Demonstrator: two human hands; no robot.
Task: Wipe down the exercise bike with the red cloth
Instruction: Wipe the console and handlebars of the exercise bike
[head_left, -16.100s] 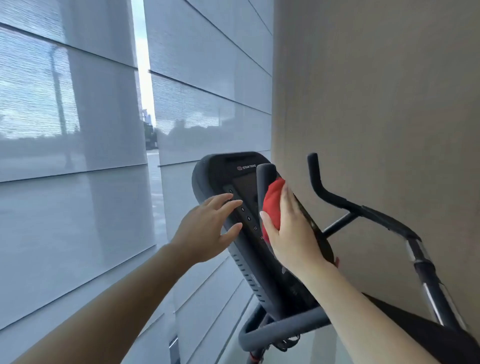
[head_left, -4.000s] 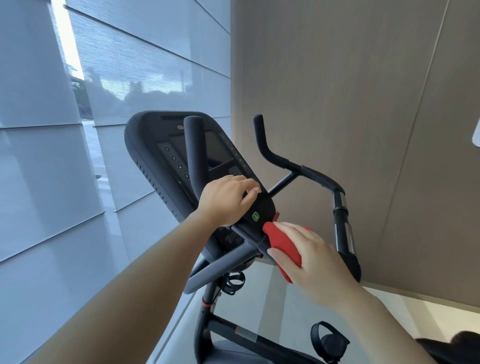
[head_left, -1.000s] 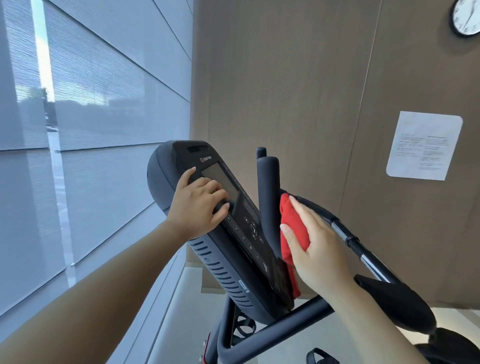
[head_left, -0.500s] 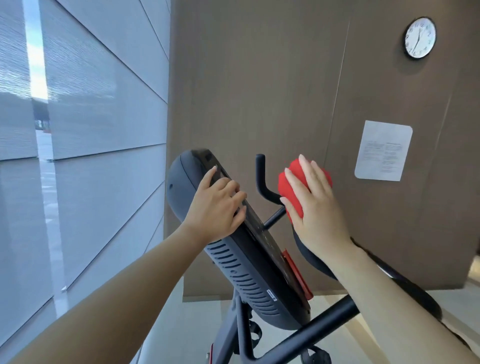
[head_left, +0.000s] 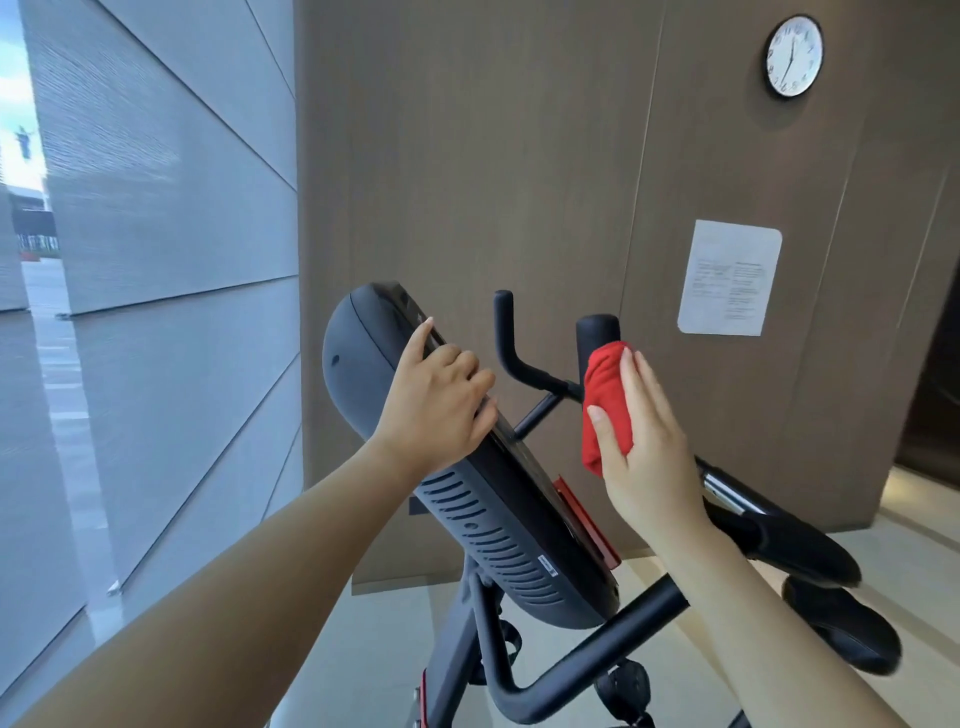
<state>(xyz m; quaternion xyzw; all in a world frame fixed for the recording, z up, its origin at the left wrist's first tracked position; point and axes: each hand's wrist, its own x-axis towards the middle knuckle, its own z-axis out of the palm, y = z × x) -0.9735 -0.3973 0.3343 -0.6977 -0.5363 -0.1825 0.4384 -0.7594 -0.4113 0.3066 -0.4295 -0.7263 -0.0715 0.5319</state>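
**Handlebar (head_left: 597, 330) wipe, right of console (head_left: 363, 364)**

Head view. Right hand (head_left: 649, 457) flat-fingered, pressing red cloth (head_left: 605, 410) against exercise bike (head_left: 623, 623) handlebar. Left hand (head_left: 436, 410) curled over console edge, gripping. Wall notice (head_left: 727, 278) further right: print unreadable.
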